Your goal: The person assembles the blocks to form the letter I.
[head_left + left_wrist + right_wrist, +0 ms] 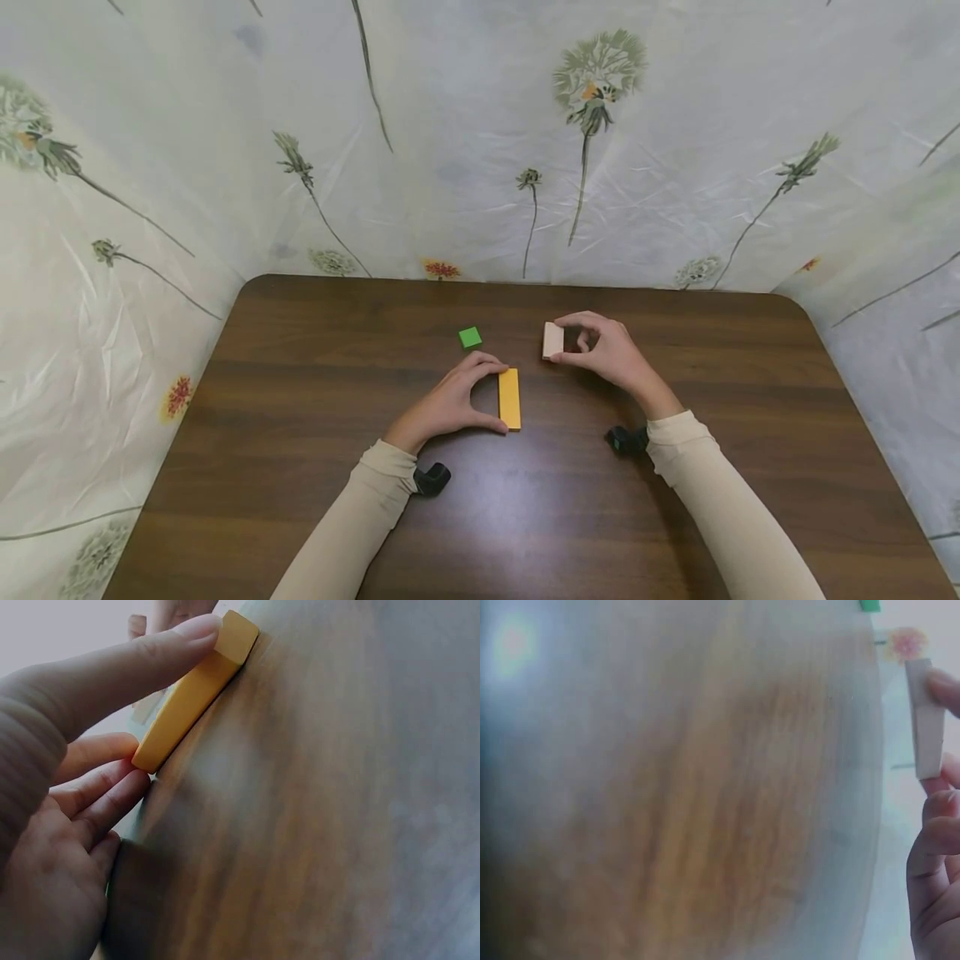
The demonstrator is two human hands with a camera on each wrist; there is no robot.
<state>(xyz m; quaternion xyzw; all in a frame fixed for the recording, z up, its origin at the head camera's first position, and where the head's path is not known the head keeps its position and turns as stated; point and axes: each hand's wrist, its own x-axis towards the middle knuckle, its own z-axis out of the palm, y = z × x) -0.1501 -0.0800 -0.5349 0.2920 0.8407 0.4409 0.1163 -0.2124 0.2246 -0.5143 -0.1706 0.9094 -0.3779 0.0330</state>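
Observation:
A long yellow block (509,400) lies flat on the brown table. My left hand (450,404) pinches it by its two ends, thumb at the near end and fingertips at the far end; the left wrist view shows the thumb on the yellow block (187,705) too. To the right and farther back, my right hand (607,350) grips a pale wooden block (553,341) between thumb and fingers. The right wrist view shows this pale block (927,724) against the backdrop; it appears raised off the table. A small green square block (470,337) lies beyond the left hand, touched by neither hand.
The brown wooden table (300,375) has rounded far corners. Behind it and at both sides hangs a pale sheet (450,125) printed with dandelions. Dark cameras (432,480) are strapped at both wrists, just above the tabletop.

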